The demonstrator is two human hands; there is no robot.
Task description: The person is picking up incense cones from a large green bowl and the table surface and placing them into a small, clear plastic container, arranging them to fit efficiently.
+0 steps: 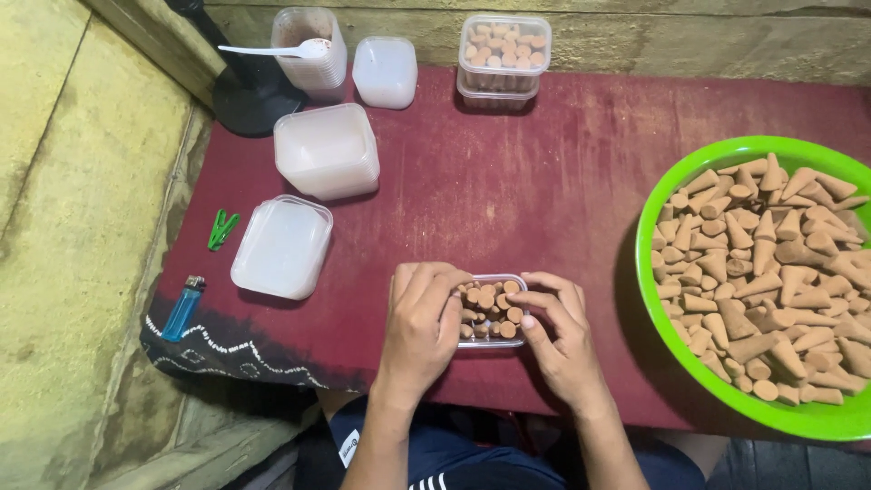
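Near edge of worktop (544,181): small clear box (491,311) of brown cones, gripped between left hand (422,327) and right hand (562,340) (fingers curled on rims). Packing step; next needs lid (281,247), lying left.

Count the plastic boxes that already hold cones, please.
3: one small clear box between the left hand and right hand, and two lidded boxes stacked at the cloth's far edge. The lower one is partly hidden.
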